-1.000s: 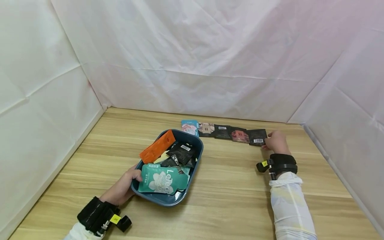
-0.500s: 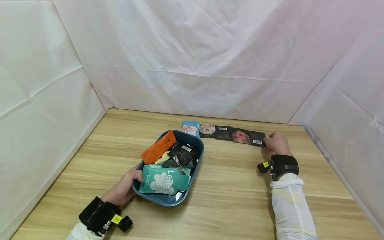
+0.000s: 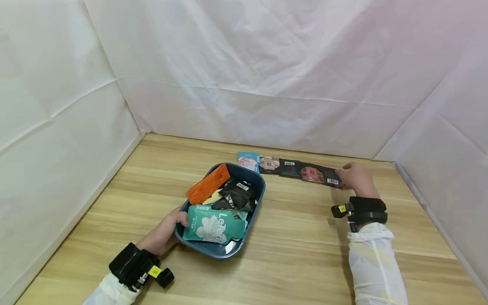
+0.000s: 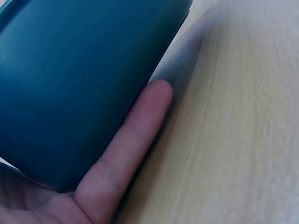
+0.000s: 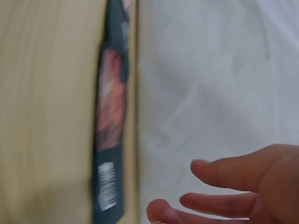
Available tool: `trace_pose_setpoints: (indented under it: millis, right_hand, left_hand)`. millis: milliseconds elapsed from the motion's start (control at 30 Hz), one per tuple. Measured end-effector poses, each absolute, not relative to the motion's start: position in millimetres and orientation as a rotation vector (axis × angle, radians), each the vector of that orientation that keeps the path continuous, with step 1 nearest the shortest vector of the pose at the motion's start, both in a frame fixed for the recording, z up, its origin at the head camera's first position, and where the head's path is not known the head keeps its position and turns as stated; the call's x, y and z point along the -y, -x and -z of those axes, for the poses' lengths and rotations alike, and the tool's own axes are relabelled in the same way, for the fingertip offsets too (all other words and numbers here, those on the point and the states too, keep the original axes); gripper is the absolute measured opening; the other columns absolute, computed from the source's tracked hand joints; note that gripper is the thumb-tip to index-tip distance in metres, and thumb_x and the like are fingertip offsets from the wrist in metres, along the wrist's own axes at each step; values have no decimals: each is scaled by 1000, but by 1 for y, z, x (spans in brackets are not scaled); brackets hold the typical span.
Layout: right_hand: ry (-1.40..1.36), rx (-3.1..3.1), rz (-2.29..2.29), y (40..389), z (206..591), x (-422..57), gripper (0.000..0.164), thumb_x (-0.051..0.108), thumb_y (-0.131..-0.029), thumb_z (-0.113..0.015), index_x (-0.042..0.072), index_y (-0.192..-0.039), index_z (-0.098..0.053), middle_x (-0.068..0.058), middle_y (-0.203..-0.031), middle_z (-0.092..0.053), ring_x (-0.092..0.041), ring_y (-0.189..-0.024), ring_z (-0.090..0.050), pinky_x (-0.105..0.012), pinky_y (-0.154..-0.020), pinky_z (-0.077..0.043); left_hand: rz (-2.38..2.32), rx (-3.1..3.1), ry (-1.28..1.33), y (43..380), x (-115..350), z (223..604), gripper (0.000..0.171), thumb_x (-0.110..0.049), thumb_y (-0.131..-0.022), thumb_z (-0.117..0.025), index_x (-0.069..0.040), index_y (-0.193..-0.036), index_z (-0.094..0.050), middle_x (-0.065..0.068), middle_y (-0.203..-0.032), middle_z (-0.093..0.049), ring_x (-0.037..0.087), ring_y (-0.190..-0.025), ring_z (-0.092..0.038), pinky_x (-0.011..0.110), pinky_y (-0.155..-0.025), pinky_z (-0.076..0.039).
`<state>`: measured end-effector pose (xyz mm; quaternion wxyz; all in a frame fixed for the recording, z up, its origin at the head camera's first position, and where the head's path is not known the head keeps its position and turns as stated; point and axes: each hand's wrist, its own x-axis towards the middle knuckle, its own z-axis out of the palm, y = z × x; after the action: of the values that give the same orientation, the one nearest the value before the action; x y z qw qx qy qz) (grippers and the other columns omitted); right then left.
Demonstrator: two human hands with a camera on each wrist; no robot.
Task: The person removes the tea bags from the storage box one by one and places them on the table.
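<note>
My left hand (image 3: 165, 232) holds the near-left side of a dark blue plastic basin (image 3: 260, 202), its thumb over the rim. In the left wrist view a finger (image 4: 125, 148) lies along the basin's underside. Inside are a green pouch (image 3: 213, 226) printed "LeTea", an orange sachet (image 3: 207, 184) and several black sachets (image 3: 237, 194). My right hand (image 3: 358, 178) is at the right end of a row of sachets, by a black sachet with a barcode (image 3: 332, 178). In the right wrist view its thumb and fingers are spread, with nothing between them.
Left of that sachet, the row holds a red-printed one (image 3: 312, 173), a black one (image 3: 289, 167), a beige-printed one (image 3: 269, 164) and a light blue one (image 3: 248, 161). White sheeting (image 3: 267, 84) walls the wooden table (image 3: 289, 254) at the back and sides.
The end black sachet has slid left, closer against the red-printed one, with my right hand beside it. My left hand keeps hold of the basin. The head view has shifted slightly.
</note>
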<state>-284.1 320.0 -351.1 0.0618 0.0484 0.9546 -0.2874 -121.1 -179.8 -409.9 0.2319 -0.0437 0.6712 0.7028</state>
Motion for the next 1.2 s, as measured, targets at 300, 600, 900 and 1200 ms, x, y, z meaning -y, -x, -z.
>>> trace_pose_setpoints:
  millis: [300, 600, 900, 1200]
  right_hand:
    - [99, -3075, 736, 259, 314, -280, 59, 35, -98, -49, -10, -136, -46, -28, -108, -64, -36, -91, -63, -46, -72, -49]
    - [424, -3181, 691, 223, 298, -213, 51, 28, -97, -54, -6, -135, -48, -23, -102, -68, -32, -85, -67, -47, -71, -52]
    - [1063, -3204, 614, 175, 319, -112, 39, 26, -91, -66, 5, -124, -61, -11, -111, -67, -28, -101, -61, -42, -86, -50]
    - [1416, -2994, 303, 141, 344, -38, 46, 37, -88, -69, 9, -123, -61, -3, -106, -62, -17, -92, -55, -31, -84, -47]
  left_hand:
    - [-1931, -1826, 74, 126, 175, 408, 82, -12, -76, -40, -14, -154, -14, 13, -140, -27, 32, -125, -29, 44, -98, -26]
    - [-1932, -1816, 134, 129, 170, 409, 88, -12, -74, -41, -15, -156, -9, 13, -149, -21, 34, -128, -25, 48, -102, -25]
    - [-1936, -1812, 147, 127, 172, 408, 89, -12, -73, -41, -14, -156, -8, 14, -145, -24, 34, -126, -29, 45, -100, -27]
    - [-1959, -1815, 123, 122, 178, 411, 83, -12, -75, -39, -15, -154, -14, 14, -142, -27, 33, -124, -31, 43, -98, -28]
